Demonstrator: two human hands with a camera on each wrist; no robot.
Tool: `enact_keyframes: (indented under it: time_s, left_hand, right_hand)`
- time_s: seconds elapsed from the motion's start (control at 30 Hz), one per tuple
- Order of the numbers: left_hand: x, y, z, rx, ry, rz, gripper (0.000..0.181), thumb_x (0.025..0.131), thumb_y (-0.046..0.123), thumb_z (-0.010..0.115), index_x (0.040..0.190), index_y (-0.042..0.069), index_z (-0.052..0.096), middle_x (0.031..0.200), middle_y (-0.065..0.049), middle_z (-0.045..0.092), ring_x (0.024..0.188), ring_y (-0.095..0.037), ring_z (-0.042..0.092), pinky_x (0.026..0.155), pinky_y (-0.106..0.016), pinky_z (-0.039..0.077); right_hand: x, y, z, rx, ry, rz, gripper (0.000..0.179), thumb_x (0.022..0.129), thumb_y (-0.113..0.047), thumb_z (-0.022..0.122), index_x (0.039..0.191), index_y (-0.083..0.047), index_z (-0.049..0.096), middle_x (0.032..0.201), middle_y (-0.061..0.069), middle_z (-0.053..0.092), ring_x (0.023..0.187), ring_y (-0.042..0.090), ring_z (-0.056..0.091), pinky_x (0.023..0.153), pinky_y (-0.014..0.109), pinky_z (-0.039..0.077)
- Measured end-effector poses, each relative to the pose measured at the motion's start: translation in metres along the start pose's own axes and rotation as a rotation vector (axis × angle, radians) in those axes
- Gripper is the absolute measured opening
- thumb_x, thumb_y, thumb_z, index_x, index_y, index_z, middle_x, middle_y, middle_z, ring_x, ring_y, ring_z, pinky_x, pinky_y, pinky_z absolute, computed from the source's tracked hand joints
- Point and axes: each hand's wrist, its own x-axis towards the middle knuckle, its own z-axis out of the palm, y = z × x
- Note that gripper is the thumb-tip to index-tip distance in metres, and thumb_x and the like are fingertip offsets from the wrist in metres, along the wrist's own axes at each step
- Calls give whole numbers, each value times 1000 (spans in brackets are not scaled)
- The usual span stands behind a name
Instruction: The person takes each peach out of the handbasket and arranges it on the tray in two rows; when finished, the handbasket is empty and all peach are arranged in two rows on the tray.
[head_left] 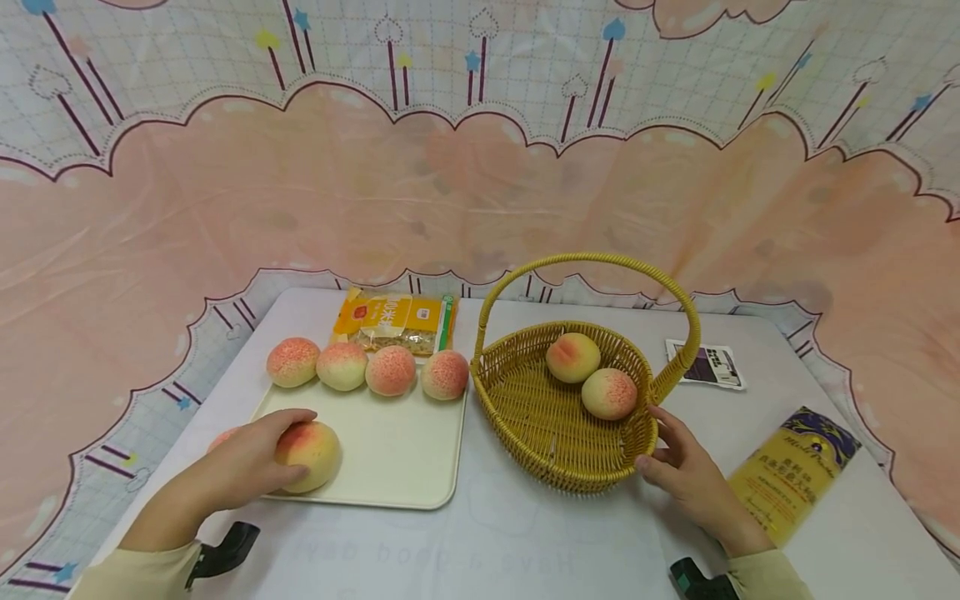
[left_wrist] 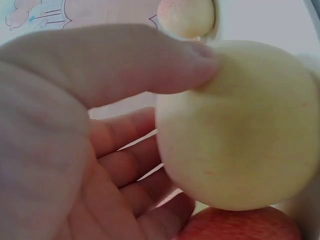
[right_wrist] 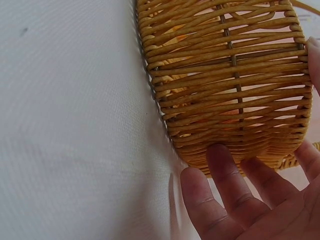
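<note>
My left hand (head_left: 251, 458) holds a yellow-pink peach (head_left: 318, 457) between thumb and fingers over the left part of the cream tray (head_left: 397, 479). In the left wrist view, the thumb lies across the pale peach (left_wrist: 245, 125), and a redder peach (left_wrist: 245, 225) shows just below it. My right hand (head_left: 693, 475) grips the near right side of a yellow wicker basket (head_left: 517, 429), its fingertips (right_wrist: 222, 160) against the woven wall. Two peaches, one reddish peach (head_left: 573, 357) and one speckled peach (head_left: 609, 394), lie inside the basket.
Several peaches, including a speckled peach (head_left: 391, 371), line the tray's far edge. Behind them lies an orange food packet (head_left: 397, 319). A small black-and-white sachet (head_left: 712, 367) is right of the basket, and a gold-and-blue pouch (head_left: 795, 471) lies farther right. The basket's tall handle (head_left: 592, 260) arches overhead.
</note>
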Motion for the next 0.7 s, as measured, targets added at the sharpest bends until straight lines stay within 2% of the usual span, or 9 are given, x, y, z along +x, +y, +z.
enact_keyframes:
  time_s: [0.1,0.2,0.4,0.57,0.7]
  left_hand:
    - [1,-1,-2,14,-26,-14,69,74,18,83,132,-6,55,128,-23,59,119,-42,55,100,-61,41]
    - [1,-2,-3,28,-40,-33,71,73,20,83,133,-4,55,129,-20,60,118,-40,55,98,-60,42]
    - [0,-3,-4,17,-35,-45,71,73,22,84,133,-3,55,129,-18,61,116,-37,56,98,-61,43]
    - [1,-2,-4,17,-28,-42,76,77,29,84,137,-4,52,132,-21,59,117,-38,56,97,-62,44]
    - [2,4,-5,-10,7,-11,77,79,31,84,139,-4,50,135,-24,57,119,-41,55,96,-62,44]
  right_hand:
    - [0,0,0,1,0,3,76,99,-10,63,158,-4,16,153,38,23,110,26,59,79,27,55]
    - [0,1,0,-1,0,5,76,98,-10,63,158,-4,16,153,38,23,111,30,58,79,27,55]
    - [0,1,0,-8,-3,2,76,99,-9,63,158,-5,16,153,38,22,115,39,56,79,27,54]
    - [0,1,0,-12,-5,-7,75,99,-9,62,158,-4,15,153,38,22,114,38,57,79,27,55]
    - [1,1,0,-4,-6,-11,75,99,-9,62,158,-4,15,153,38,23,113,36,57,79,27,55]
